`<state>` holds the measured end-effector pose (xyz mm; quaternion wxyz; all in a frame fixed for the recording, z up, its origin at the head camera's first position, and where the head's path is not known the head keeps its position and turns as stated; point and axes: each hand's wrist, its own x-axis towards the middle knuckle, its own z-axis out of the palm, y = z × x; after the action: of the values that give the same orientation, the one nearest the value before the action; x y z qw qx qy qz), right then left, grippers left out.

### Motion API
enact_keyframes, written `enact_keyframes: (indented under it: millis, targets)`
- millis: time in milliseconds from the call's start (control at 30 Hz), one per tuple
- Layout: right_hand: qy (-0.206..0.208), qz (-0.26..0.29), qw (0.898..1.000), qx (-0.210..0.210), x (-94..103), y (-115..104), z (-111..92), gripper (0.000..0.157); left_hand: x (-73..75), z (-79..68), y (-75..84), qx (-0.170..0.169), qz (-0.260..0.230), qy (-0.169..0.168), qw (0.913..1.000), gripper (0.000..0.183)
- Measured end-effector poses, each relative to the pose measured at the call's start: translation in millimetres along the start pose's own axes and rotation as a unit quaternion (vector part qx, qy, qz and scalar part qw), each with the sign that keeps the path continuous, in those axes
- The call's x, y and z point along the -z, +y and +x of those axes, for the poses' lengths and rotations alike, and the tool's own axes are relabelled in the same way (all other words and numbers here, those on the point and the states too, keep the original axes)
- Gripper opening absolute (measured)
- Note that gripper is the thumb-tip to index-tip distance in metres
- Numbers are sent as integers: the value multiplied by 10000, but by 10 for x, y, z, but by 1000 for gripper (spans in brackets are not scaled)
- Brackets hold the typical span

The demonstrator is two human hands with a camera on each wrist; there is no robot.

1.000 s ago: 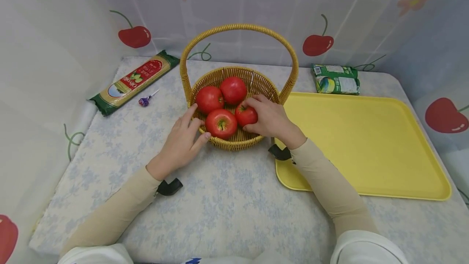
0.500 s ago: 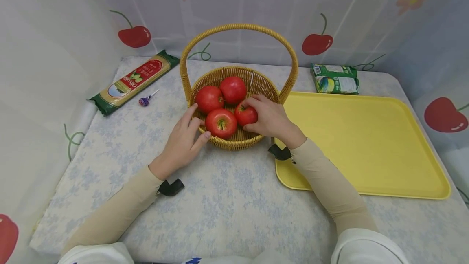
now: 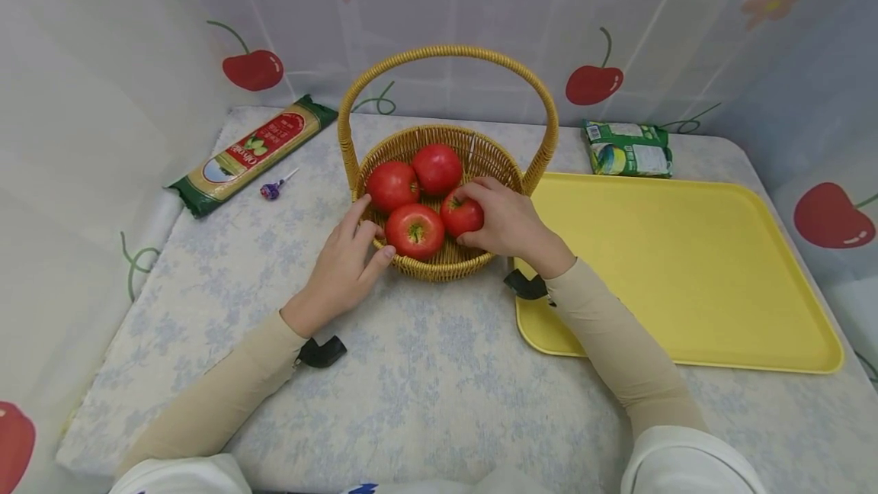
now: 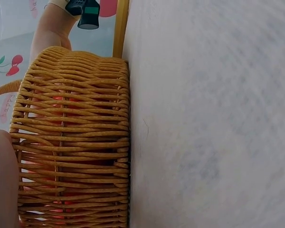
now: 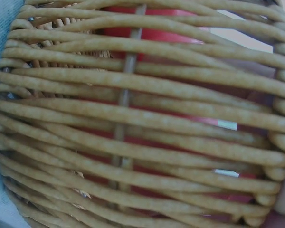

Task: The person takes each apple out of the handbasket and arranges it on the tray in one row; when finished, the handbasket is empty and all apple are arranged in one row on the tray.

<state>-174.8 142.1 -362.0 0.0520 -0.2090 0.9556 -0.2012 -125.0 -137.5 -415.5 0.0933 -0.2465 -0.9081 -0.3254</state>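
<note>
Red apple (image 3: 463,216) gripped by the right hand (image 3: 504,221) inside the wicker basket (image 3: 439,273) — left hand (image 3: 341,261) loosely spread at the basket's near-left rim, three more apples (image 3: 414,232) between and just beyond the hands, yellow tray (image 3: 720,273) right of the right hand.

Head view: soft, even light, faint shadows. Left wrist: tablecloth (image 4: 218,118) blurred at right. Right wrist: basket (image 5: 152,84) hazy, soft-focused.
</note>
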Motion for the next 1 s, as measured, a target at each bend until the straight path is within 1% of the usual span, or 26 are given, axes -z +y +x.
enact_keyframes:
  millis: [300, 533, 800, 1000]
  targets:
    - [86, 229, 9996, 164, 36, 7, -25, 56, 1, 10, 12, -38, 0, 33, 10000, 77]
    - [161, 512, 9974, 478, 87, 55, -33, 53, 3, 20, 25, -91, 8, 76, 9999, 80]
    - [115, 643, 9952, 733, 224, 60, -101, 53, -4, 3, 22, -25, -10, 76, 10000, 81]
    - [-1, 718, 9946, 744, 374, 78, -188, 55, -2, -1, 21, -46, 16, 74, 10000, 80]
